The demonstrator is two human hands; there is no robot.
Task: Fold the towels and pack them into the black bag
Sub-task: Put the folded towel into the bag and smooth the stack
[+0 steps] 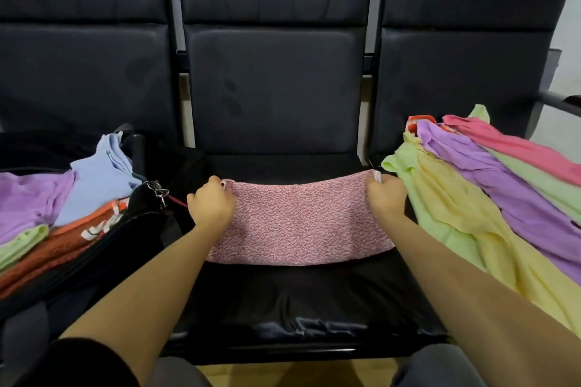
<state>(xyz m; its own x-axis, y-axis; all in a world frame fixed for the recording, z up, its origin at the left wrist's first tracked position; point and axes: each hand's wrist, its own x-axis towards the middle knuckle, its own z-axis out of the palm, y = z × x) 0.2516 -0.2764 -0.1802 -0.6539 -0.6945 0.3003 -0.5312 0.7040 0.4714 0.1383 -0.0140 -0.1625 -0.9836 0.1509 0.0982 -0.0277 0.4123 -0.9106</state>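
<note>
Now your left hand point(211, 204) and right hand point(386, 198) each pinch a far corner of the pink towel point(298, 226), spread on the middle black seat point(283, 308); the black bag point(132, 239) sits left.

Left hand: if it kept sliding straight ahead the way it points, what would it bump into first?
Probably the backrest of the middle seat. The left hand, gripping the pink towel, has only bare seat ahead of it, though depth is hard to judge.

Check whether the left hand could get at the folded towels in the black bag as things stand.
Probably yes, once it lets go. The left hand grips the pink towel's far corner, right beside the open black bag; nothing covers the folded towels there.
</note>
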